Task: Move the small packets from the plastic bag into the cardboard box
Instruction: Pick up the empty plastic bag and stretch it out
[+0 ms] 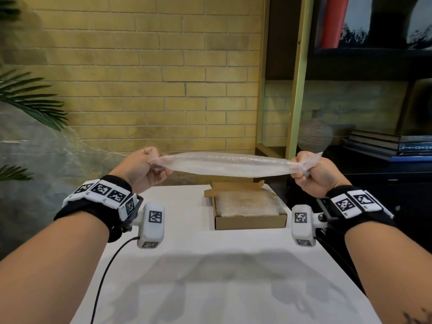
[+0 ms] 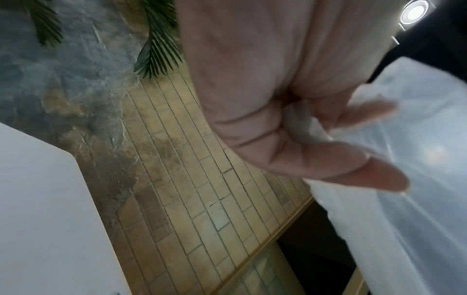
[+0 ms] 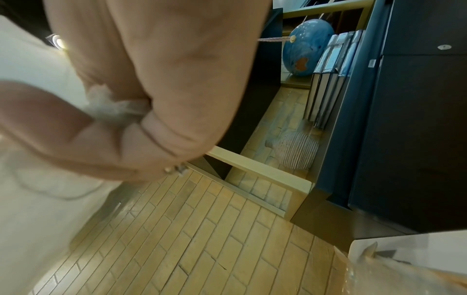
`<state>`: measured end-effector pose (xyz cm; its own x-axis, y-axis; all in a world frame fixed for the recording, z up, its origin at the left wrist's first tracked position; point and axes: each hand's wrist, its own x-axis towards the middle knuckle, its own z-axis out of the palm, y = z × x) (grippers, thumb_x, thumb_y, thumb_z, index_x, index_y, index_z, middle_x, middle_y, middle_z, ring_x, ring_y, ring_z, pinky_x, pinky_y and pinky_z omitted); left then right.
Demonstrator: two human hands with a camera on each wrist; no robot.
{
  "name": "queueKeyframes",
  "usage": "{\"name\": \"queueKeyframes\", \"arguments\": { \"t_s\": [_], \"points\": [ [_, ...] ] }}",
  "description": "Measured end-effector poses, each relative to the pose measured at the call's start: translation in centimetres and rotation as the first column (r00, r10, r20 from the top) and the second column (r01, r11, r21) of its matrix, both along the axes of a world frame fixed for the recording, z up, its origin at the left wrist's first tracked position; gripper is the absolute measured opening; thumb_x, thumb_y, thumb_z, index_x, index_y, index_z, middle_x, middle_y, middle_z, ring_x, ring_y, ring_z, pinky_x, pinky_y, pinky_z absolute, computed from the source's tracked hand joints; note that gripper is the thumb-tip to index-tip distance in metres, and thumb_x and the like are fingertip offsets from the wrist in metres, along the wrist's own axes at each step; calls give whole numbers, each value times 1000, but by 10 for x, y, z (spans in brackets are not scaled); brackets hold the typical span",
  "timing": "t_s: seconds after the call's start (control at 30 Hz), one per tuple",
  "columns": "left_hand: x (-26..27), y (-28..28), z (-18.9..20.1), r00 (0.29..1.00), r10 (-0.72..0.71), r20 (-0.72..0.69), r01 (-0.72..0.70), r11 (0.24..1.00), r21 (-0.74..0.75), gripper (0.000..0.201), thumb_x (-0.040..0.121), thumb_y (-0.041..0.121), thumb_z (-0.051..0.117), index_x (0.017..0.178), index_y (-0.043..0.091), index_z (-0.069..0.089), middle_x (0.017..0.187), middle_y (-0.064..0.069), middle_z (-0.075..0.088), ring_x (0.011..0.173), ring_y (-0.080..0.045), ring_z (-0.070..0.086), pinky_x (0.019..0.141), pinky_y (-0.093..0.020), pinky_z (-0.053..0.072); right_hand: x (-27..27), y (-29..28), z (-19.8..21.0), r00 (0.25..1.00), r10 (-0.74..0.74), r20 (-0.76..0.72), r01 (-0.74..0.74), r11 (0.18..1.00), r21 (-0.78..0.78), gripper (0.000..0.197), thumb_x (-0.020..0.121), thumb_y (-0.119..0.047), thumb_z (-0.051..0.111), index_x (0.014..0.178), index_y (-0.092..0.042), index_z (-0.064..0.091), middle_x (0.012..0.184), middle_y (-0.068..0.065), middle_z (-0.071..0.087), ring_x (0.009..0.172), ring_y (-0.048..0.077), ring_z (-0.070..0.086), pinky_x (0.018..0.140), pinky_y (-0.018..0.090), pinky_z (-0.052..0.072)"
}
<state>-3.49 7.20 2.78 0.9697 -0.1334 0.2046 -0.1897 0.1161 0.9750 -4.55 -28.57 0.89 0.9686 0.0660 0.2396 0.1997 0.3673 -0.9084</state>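
Observation:
A clear plastic bag [image 1: 230, 163] hangs stretched flat and level in the air between my two hands, above the far end of the white table [image 1: 210, 265]. My left hand [image 1: 149, 166] grips its left end with curled fingers. My right hand [image 1: 308, 170] grips the bunched right end. The bag [image 2: 404, 179] looks empty. Below it stands an open cardboard box [image 1: 247, 210] filled level with a wrapped layer of packets [image 1: 247, 203]. In the right wrist view crumpled bag plastic [image 3: 113, 107] pokes out of my fist.
A yellow brick wall [image 1: 152, 78] rises just behind the table. Dark shelving [image 1: 374, 148] with a ribbed vase [image 1: 314, 134] and stacked books stands at the right. Palm fronds [image 1: 30, 97] reach in from the left. A black cable [image 1: 105, 277] hangs off my left wrist.

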Motion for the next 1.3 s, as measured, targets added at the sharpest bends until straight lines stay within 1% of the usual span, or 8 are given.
{"name": "queueKeyframes", "arguments": {
  "t_s": [0.2, 0.33, 0.43, 0.53, 0.7, 0.87, 1.17, 1.3],
  "points": [
    [-7, 3, 2, 998, -60, 12, 61, 991, -119, 23, 73, 2, 32, 54, 13, 38, 47, -1, 44, 45, -17, 52, 42, -18, 46, -1, -1, 4, 994, 103, 26, -103, 995, 7, 26, 65, -17, 45, 42, -10, 55, 46, 6, 49, 40, 12, 48, 35, 14, 40],
    [-7, 4, 6, 1000, -20, 6, 19, 989, 147, 46, 92, 29, 41, 51, 10, 46, 54, -1, 48, 51, -16, 47, 51, -22, 46, 0, 1, 9, 1000, 5, -16, -11, 903, -428, 45, 90, -35, 41, 57, -10, 58, 55, 3, 54, 50, 13, 51, 48, 22, 44],
    [-6, 1, 6, 987, 30, 160, -122, 791, 599, 28, 82, 26, 68, 64, 9, 54, 60, 1, 55, 60, -16, 50, 67, -23, 41, -2, 11, 14, 990, -87, 113, 140, 445, -884, 9, 90, -23, 58, 90, -17, 65, 69, -2, 58, 66, 11, 54, 67, 23, 45],
    [-2, -2, 4, 977, 3, 216, -180, 558, 810, 33, 66, 27, 83, 92, 20, 65, 64, 6, 50, 58, -11, 45, 58, -22, 35, -2, 17, 15, 991, -3, 133, 133, -8, -991, 45, 78, -25, 73, 120, -23, 56, 83, -6, 59, 78, 9, 55, 75, 21, 43],
    [-4, -23, 0, 938, -34, 346, -338, 151, 929, 69, 64, 36, 83, 126, 18, 58, 86, 8, 59, 71, -7, 50, 61, -17, 37, 2, 33, 8, 957, -28, 287, 261, -340, -904, 45, 74, -25, 75, 114, -16, 57, 106, 0, 61, 92, 15, 53, 83, 27, 46],
    [-4, -32, 0, 894, -51, 445, -446, 0, 895, 38, 67, 40, 79, 68, 17, 50, 69, 1, 54, 65, -16, 46, 52, -26, 34, 1, 45, 6, 871, 35, 490, 409, -606, -683, 23, 87, -29, 55, 105, -17, 58, 87, -3, 53, 91, 22, 56, 89, 37, 39],
    [2, -29, -2, 743, -164, 649, -665, -69, 743, 36, 98, 31, 33, 73, 16, 53, 83, 3, 47, 84, -18, 40, 77, -32, 36, -2, 41, 13, 808, 1, 589, 484, -571, -663, 28, 91, -12, 42, 111, -19, 60, 108, 2, 50, 108, 25, 48, 105, 50, 26],
    [5, -17, -1, 833, 26, 553, -534, 306, 788, 30, 96, 18, 46, 122, 11, 60, 109, -8, 64, 95, -26, 58, 82, -28, 43, -4, 29, 23, 885, -136, 445, 420, -176, -890, 24, 95, -9, 44, 110, -11, 63, 92, 4, 56, 92, 23, 55, 77, 27, 38]
  ]
}}
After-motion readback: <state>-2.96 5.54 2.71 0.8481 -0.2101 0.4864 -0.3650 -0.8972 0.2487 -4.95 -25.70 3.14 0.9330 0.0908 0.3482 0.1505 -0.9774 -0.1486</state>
